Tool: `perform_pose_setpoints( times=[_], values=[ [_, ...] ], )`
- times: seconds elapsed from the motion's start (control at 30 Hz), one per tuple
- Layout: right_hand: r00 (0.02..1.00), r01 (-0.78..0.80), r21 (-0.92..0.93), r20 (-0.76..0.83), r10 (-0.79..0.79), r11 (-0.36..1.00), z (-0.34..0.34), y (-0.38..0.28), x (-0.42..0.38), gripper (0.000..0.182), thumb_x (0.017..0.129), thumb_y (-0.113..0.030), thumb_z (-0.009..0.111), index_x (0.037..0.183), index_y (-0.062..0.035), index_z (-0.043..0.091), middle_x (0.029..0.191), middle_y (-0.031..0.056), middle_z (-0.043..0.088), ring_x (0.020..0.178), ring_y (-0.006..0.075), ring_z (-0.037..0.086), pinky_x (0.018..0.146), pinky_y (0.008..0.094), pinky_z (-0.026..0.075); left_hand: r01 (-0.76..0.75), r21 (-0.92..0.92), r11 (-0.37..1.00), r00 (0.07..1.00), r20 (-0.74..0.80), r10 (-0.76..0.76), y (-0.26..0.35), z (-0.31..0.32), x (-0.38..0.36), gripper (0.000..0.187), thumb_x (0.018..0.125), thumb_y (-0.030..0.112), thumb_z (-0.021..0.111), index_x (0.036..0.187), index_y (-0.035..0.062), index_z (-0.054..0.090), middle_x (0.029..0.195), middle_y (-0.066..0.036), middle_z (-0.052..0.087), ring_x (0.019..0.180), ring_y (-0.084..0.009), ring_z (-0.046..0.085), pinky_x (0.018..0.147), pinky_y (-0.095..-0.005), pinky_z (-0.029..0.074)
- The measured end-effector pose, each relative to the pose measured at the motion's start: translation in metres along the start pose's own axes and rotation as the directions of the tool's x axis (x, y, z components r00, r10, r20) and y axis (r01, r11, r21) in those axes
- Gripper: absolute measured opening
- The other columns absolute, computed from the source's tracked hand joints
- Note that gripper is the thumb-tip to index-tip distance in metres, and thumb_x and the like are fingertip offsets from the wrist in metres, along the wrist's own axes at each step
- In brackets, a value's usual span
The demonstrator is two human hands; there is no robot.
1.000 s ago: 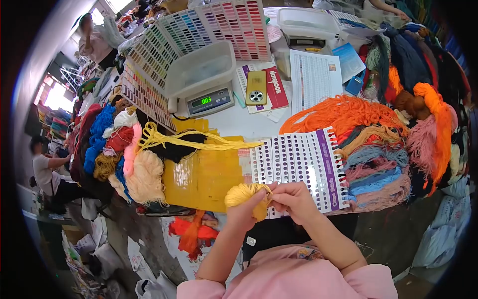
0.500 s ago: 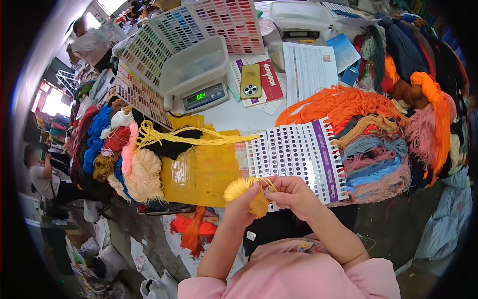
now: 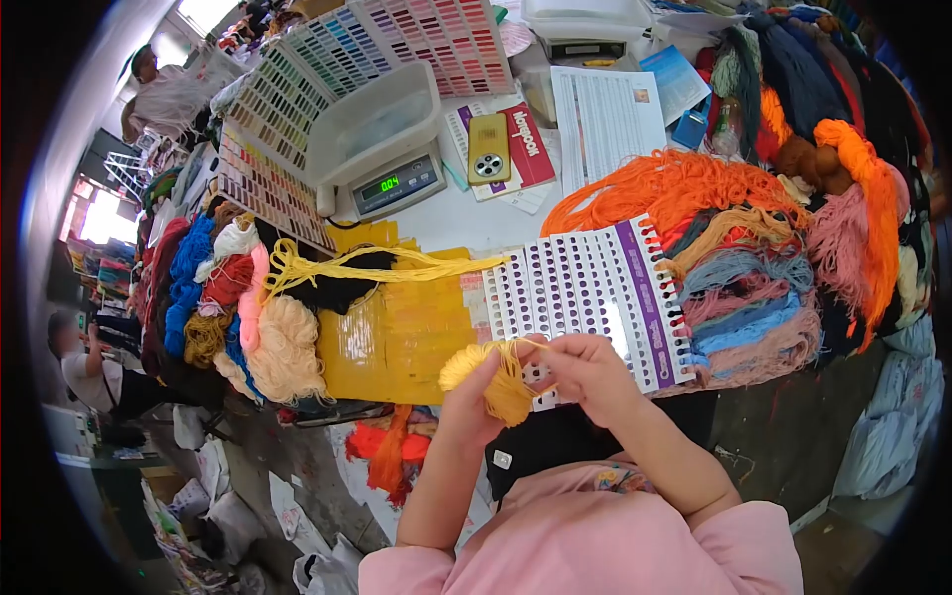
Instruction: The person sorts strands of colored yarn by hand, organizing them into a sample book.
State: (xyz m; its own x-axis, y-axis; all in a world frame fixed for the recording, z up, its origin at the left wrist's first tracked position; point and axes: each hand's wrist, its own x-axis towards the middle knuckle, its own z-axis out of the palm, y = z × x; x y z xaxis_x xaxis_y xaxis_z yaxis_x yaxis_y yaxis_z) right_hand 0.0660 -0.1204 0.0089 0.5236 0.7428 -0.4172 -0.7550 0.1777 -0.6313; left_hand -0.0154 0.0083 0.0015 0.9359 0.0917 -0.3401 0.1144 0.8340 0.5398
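A bundle of golden-yellow yarn [image 3: 508, 390] sits in my left hand [image 3: 474, 405], whose fingers close round it. My right hand [image 3: 590, 375] pinches a thin strand of the same yarn just right of the bundle, and the strand runs between both hands. Beneath and beyond my hands lies a white card punched with rows of holes [image 3: 585, 297], with a purple strip along its right side. A loose hank of lighter yellow yarn [image 3: 397, 266] stretches across the table, its right end on the card's edge.
Left stand a scale [image 3: 397, 186] bearing a plastic tub [image 3: 375, 127], and color sample boards [image 3: 426, 40]. A phone [image 3: 488, 149] lies on a notebook [image 3: 531, 149]. Orange yarn [image 3: 664, 193] and several colored hanks [image 3: 749, 297] fill the right. Two people are in the left background.
My right hand has moved slightly right, away from the bundle, drawing the strand out. My left hand still holds the bundle. The whole view has shifted a little.
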Motion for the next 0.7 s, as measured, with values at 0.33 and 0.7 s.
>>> perform_pose_setpoints(
  times=[0.33, 0.7],
  values=[
    [0.995, 0.096, -0.215, 0.008, -0.097, 0.972, 0.005, 0.006, 0.004, 0.013, 0.073, -0.006, 0.054, 0.08, 0.0032, 0.059, 0.066, 0.0016, 0.055, 0.052, 0.0038, 0.046, 0.047, 0.0171, 0.036, 0.043, 0.184, 0.982, 0.999, -0.025, -0.039, 0.001, 0.004, 0.004, 0.039, 0.081, 0.021, 0.043, 0.11, -0.0049, 0.04, 0.107, -0.014, 0.046, 0.094, -0.0206, 0.048, 0.079, -0.0341, 0.039],
    [0.998, 0.055, -0.052, 0.044, -0.053, 0.997, -0.005, 0.008, 0.006, 0.011, 0.071, -0.004, 0.055, 0.076, 0.005, 0.059, 0.047, -0.0014, 0.043, 0.038, 0.0027, 0.03, 0.049, 0.019, 0.036, -0.01, 0.244, 0.97, 0.982, -0.183, 0.056, -0.007, -0.005, 0.001, 0.037, 0.079, 0.016, 0.046, 0.109, -0.0051, 0.04, 0.101, -0.013, 0.05, 0.089, -0.0194, 0.051, 0.074, -0.0317, 0.042]
  ],
)
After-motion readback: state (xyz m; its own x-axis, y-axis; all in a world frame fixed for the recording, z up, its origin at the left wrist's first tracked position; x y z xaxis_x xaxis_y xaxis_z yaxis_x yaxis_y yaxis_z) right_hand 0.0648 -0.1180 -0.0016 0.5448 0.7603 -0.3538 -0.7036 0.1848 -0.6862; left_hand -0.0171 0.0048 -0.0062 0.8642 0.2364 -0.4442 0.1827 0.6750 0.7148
